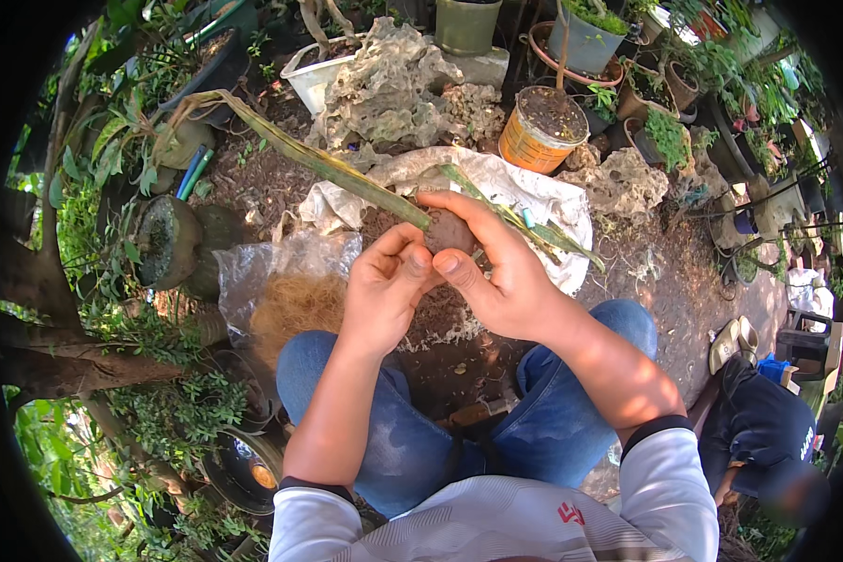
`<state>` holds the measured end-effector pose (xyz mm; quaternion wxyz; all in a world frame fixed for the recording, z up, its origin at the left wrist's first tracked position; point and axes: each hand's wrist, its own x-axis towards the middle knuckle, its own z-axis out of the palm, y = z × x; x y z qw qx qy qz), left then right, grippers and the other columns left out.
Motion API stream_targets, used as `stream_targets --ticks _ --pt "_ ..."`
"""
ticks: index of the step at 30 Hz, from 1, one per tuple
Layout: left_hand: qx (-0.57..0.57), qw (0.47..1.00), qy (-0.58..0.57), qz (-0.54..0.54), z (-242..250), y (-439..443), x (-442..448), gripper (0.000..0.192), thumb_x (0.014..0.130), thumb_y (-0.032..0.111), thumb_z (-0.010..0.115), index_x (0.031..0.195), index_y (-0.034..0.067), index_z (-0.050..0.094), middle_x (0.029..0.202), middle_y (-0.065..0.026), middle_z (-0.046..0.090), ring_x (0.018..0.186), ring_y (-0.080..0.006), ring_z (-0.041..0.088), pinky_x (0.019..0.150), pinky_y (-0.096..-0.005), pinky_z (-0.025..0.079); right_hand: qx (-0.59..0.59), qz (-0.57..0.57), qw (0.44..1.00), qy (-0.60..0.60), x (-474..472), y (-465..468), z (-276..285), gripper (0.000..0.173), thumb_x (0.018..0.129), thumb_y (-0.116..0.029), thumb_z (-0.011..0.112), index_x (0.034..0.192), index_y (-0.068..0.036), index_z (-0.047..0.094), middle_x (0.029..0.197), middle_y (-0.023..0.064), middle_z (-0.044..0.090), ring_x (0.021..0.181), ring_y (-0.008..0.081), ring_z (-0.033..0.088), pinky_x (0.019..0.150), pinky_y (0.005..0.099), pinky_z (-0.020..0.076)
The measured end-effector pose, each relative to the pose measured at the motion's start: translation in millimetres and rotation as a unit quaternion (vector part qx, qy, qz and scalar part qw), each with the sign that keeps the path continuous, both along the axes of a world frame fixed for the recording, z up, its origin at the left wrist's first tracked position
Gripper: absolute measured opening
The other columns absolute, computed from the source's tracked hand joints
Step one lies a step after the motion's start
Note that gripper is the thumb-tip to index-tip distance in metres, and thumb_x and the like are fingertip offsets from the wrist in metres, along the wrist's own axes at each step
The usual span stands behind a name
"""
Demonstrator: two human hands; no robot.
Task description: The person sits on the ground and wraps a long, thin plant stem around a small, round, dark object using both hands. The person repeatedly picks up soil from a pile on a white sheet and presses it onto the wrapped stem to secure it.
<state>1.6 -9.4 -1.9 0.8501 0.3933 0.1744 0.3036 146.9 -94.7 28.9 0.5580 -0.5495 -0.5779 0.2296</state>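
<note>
A lump of damp brown soil or clay point(449, 237) sits between my two hands. From it a long strap-shaped leaf point(337, 172), green with yellowed parts, reaches to the upper left and bends over in a dry brown tip. My right hand point(495, 263) curls around the lump, its thumb at the lower side and index finger along the top. My left hand point(388, 288) grips the lump's lower left side beside the leaf base, its thumb close to the right thumb. Part of the lump is hidden by my fingers.
A white woven sack point(569, 204) lies ahead, with loose leaves point(534, 228) on it. Brown fibre point(298, 302) spills from a clear plastic bag point(239, 281) at left. A rough rock point(386, 91) and an orange bucket point(534, 140) stand beyond. Another person point(759, 421) bends at right.
</note>
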Motion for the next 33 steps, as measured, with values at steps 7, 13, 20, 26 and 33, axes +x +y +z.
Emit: stream_targets --ticks 7,13,20,26,33 --pt "0.207 0.968 0.103 0.099 8 -6 3 0.047 0.084 0.018 0.077 0.123 0.001 0.058 0.113 -0.0067 0.059 0.101 -0.0126 0.058 0.085 -0.0285 0.052 -0.035 0.010 0.999 -0.034 5 -3 12 0.036 0.096 -0.020 0.058 0.124 0.000 0.049 0.110 0.0211 0.062 0.102 0.0349 0.064 0.086 0.0411 0.0495" --pt "0.223 0.972 -0.051 0.061 2 1 3 0.045 0.079 0.017 0.081 0.121 0.005 0.067 0.126 -0.0089 0.050 0.114 -0.0163 0.051 0.095 -0.0304 0.046 0.006 0.035 0.999 0.012 -2 -5 13 0.033 0.096 -0.019 0.058 0.121 0.000 0.049 0.104 0.0182 0.065 0.091 0.0310 0.068 0.077 0.0380 0.0518" --pt "0.082 0.993 -0.064 0.058 2 -6 0 0.043 0.081 0.013 0.079 0.119 0.001 0.066 0.126 -0.0096 0.053 0.116 -0.0200 0.053 0.100 -0.0355 0.045 -0.035 0.076 0.994 0.066 -5 -10 17 0.035 0.097 -0.016 0.058 0.124 0.003 0.045 0.112 0.0166 0.066 0.099 0.0273 0.069 0.083 0.0362 0.0520" --pt "0.059 0.993 -0.084 0.055 1 -7 -4 0.043 0.082 0.010 0.077 0.120 -0.003 0.064 0.130 -0.0124 0.055 0.120 -0.0214 0.053 0.101 -0.0377 0.046 0.000 0.069 0.998 0.012 -3 -10 17 0.044 0.095 -0.020 0.061 0.128 0.002 0.043 0.111 0.0135 0.060 0.100 0.0208 0.061 0.088 0.0333 0.0481" --pt "0.006 0.995 -0.100 -0.012 -2 -4 -7 0.041 0.083 0.009 0.077 0.121 0.004 0.066 0.127 -0.0109 0.057 0.117 -0.0218 0.055 0.100 -0.0369 0.046 0.107 0.063 0.989 -0.082 0 -3 9 0.048 0.093 -0.024 0.065 0.128 0.003 0.045 0.109 0.0146 0.059 0.098 0.0250 0.061 0.092 0.0342 0.0462"
